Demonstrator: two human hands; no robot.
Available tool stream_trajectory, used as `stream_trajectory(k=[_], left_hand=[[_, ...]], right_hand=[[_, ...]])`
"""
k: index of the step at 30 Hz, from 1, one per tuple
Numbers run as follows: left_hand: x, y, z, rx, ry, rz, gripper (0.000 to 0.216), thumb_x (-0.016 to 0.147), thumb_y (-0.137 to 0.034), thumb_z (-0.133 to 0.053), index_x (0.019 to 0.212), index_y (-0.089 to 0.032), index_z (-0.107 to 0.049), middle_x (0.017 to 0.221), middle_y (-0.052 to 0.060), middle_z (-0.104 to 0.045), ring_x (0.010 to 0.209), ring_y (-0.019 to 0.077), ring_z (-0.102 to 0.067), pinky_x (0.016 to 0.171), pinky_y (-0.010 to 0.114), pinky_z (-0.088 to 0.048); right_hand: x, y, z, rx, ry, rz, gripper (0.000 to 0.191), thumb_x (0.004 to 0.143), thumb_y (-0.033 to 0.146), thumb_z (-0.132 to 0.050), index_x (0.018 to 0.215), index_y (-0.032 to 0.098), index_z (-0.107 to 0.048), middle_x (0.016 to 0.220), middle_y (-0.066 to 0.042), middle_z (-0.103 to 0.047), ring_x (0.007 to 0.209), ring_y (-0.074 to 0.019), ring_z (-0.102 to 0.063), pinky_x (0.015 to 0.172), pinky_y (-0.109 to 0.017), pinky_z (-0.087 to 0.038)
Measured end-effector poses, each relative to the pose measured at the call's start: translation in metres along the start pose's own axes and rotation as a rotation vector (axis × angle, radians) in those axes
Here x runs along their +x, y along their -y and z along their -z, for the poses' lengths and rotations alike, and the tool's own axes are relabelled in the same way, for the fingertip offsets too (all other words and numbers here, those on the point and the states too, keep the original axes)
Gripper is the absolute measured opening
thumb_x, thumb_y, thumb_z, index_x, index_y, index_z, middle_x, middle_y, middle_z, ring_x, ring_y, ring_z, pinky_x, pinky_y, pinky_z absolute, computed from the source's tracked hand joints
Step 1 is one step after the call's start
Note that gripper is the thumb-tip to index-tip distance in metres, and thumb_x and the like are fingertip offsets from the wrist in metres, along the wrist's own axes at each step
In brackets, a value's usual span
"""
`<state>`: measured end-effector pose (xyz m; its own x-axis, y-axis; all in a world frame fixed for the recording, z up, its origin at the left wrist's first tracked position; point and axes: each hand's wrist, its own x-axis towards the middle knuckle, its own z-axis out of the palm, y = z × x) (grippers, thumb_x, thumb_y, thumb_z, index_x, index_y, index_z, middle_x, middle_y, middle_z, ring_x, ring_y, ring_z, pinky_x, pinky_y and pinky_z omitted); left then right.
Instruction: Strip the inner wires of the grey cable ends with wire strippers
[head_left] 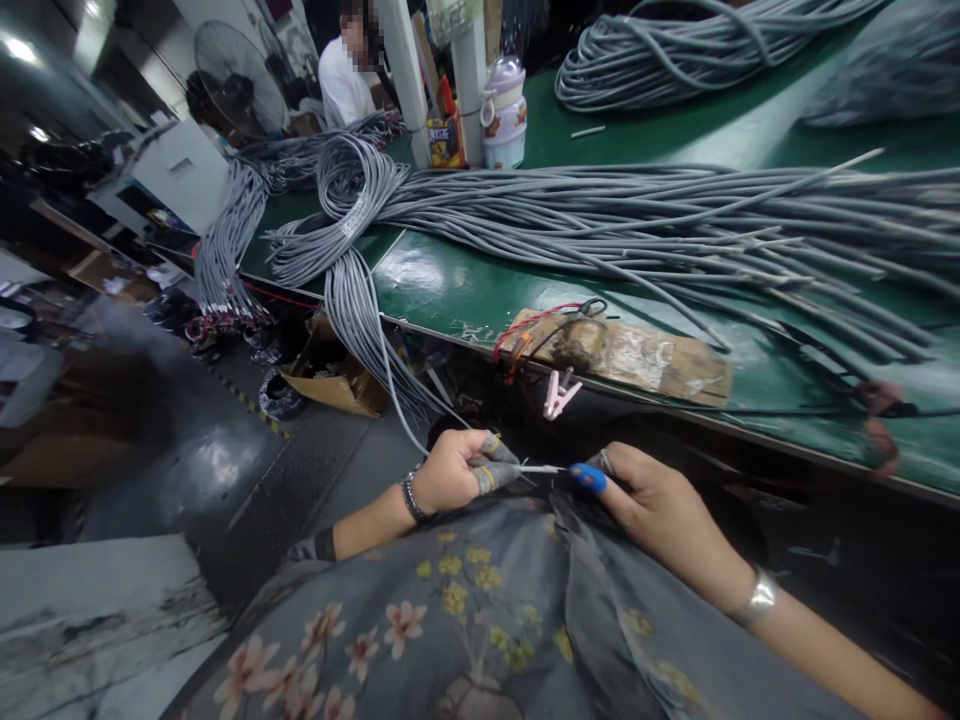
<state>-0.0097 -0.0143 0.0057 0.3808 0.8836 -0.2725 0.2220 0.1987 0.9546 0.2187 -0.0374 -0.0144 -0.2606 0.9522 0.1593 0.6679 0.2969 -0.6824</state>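
Note:
My left hand [454, 470] is closed over my lap, with grey finger covers on thumb and fingertips pinching the end of a thin grey cable [390, 385] that hangs down from the bench. My right hand [652, 505] is closed on a small tool with a blue handle [587, 477], its tip touching the fine wire ends sticking out of my left fingers. Both hands sit just below the green bench edge [465, 335], above my floral garment.
Large bundles of grey cable [675, 225] lie along the green bench and hang over its left end. A taped cardboard patch [637, 355] with red and black wires and a pink clip [559, 392] sits at the edge. Another person [345, 80] sits beyond.

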Motion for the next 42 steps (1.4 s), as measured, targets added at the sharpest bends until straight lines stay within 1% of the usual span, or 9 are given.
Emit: stream_trajectory(k=[7, 11, 13, 16, 20, 23, 30, 36, 42], left_hand=[[0.002, 0.001, -0.005, 0.157, 0.058, -0.187, 0.047, 0.062, -0.056, -0.076, 0.072, -0.010, -0.071, 0.069, 0.009, -0.069, 0.061, 0.0128, -0.061, 0.059, 0.021, -0.050], [0.005, 0.001, -0.004, 0.188, 0.033, -0.248, 0.047, 0.065, -0.058, -0.073, 0.072, -0.011, -0.072, 0.068, 0.008, -0.070, 0.060, 0.0134, -0.063, 0.060, 0.022, -0.052], [0.008, 0.000, -0.003, 0.148, 0.050, -0.235, 0.049, 0.064, -0.059, -0.074, 0.073, -0.010, -0.072, 0.068, 0.008, -0.070, 0.060, 0.0137, -0.063, 0.059, 0.022, -0.052], [0.010, 0.000, -0.002, 0.105, 0.118, -0.207, 0.051, 0.060, -0.058, -0.076, 0.073, -0.010, -0.072, 0.069, 0.009, -0.070, 0.061, 0.0139, -0.064, 0.062, 0.023, -0.053], [0.009, 0.002, 0.000, 0.071, 0.126, -0.192, 0.051, 0.060, -0.059, -0.076, 0.073, -0.009, -0.071, 0.070, 0.009, -0.070, 0.062, 0.0149, -0.064, 0.062, 0.024, -0.053], [0.009, 0.006, 0.001, 0.077, 0.062, -0.196, 0.049, 0.062, -0.058, -0.075, 0.072, -0.010, -0.071, 0.067, 0.008, -0.069, 0.059, 0.0142, -0.063, 0.059, 0.024, -0.052], [0.015, 0.008, 0.006, 0.042, -0.136, -0.165, 0.047, 0.061, -0.055, -0.077, 0.071, -0.010, -0.067, 0.059, 0.002, -0.062, 0.052, 0.0078, -0.052, 0.054, 0.020, -0.046], [0.013, 0.005, 0.005, 0.021, -0.144, -0.149, 0.047, 0.056, -0.053, -0.080, 0.070, -0.010, -0.067, 0.062, 0.003, -0.063, 0.053, 0.0082, -0.053, 0.054, 0.020, -0.045], [0.008, 0.007, 0.003, 0.100, -0.144, -0.197, 0.044, 0.063, -0.051, -0.077, 0.072, -0.010, -0.068, 0.065, 0.005, -0.065, 0.055, 0.0092, -0.055, 0.054, 0.020, -0.046]], right_hand=[[0.001, 0.002, 0.005, -0.206, 0.079, 0.003, 0.061, 0.092, 0.061, -0.021, 0.059, 0.021, -0.054, 0.061, -0.004, -0.051, 0.050, -0.0157, -0.045, 0.045, -0.028, -0.025], [0.008, 0.004, 0.013, 0.221, 0.438, -0.054, 0.063, 0.081, 0.075, -0.036, 0.052, 0.020, -0.047, 0.057, -0.001, -0.046, 0.051, -0.0135, -0.041, 0.050, -0.027, -0.031], [0.010, 0.003, 0.009, 0.509, 0.486, -0.168, 0.065, 0.075, 0.081, -0.042, 0.052, 0.020, -0.042, 0.055, 0.001, -0.042, 0.052, -0.0128, -0.038, 0.051, -0.026, -0.032], [0.010, 0.002, -0.002, 0.640, 0.344, -0.321, 0.066, 0.071, 0.084, -0.043, 0.052, 0.021, -0.039, 0.052, 0.002, -0.038, 0.051, -0.0125, -0.034, 0.049, -0.026, -0.030], [0.009, 0.001, -0.006, 0.171, 0.055, -0.178, 0.055, 0.080, 0.069, -0.041, 0.053, 0.021, -0.044, 0.056, -0.001, -0.045, 0.051, -0.0143, -0.040, 0.049, -0.027, -0.028], [0.010, 0.000, 0.003, -0.063, 0.027, -0.080, 0.047, 0.086, 0.057, -0.036, 0.060, 0.022, -0.052, 0.062, -0.004, -0.052, 0.052, -0.0148, -0.045, 0.047, -0.027, -0.027], [0.013, 0.005, 0.023, 0.392, 0.566, -0.004, 0.066, 0.080, 0.080, -0.033, 0.050, 0.021, -0.037, 0.055, 0.000, -0.041, 0.050, -0.0125, -0.040, 0.049, -0.025, -0.037], [0.013, 0.004, 0.018, 0.125, 0.080, -0.060, 0.057, 0.088, 0.068, -0.030, 0.058, 0.022, -0.045, 0.057, -0.001, -0.048, 0.051, -0.0150, -0.046, 0.049, -0.027, -0.037], [0.011, 0.010, 0.021, -0.332, -0.068, 0.206, 0.044, 0.096, 0.042, -0.031, 0.064, 0.021, -0.055, 0.064, -0.004, -0.054, 0.058, -0.0160, -0.051, 0.051, -0.028, -0.034]])
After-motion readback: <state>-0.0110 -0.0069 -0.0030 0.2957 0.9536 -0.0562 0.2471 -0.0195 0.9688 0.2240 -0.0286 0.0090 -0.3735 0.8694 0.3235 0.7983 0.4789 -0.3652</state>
